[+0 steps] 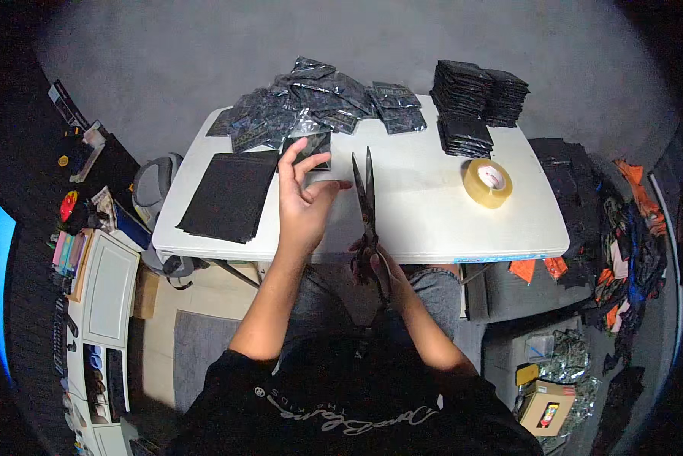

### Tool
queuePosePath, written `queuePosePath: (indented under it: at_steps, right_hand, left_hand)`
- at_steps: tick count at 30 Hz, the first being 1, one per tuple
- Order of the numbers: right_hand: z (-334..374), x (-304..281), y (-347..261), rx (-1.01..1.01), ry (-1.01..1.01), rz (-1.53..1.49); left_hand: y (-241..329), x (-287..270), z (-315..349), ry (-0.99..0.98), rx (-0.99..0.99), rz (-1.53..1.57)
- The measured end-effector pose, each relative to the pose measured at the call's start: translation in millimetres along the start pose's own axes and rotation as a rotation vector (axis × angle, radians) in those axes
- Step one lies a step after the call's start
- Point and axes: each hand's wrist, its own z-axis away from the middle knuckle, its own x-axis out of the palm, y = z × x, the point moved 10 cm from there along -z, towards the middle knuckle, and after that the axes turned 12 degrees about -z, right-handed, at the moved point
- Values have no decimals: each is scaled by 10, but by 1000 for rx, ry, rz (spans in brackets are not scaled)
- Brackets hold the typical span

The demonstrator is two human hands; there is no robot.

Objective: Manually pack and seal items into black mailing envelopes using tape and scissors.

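My right hand (375,266) grips the handles of large dark scissors (366,197) at the table's near edge; the blades point away from me and stand slightly apart. My left hand (302,196) is raised over the white table (432,220) just left of the blades, fingers spread, nothing clearly in it. Just beyond its fingertips lies a small shiny black packet (315,148). To its left rests a flat stack of black sheets (227,194).
A heap of shiny dark plastic packets (311,102) lies at the table's far edge. Tall stacks of folded black pieces (474,102) stand far right, a roll of clear tape (487,182) nearer. Cluttered shelves stand left; black and orange items and a cardboard box lie right.
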Motion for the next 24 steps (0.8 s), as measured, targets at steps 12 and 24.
queuePosePath:
  at_steps: [12,24]
  right_hand:
    - [-4,23,-212,3,117,334]
    - [-121,-76,29,146,116,127]
  left_hand:
    - [-17,-27,13,-5,-9,5]
    - [-12,-120,3,13,-4,-4]
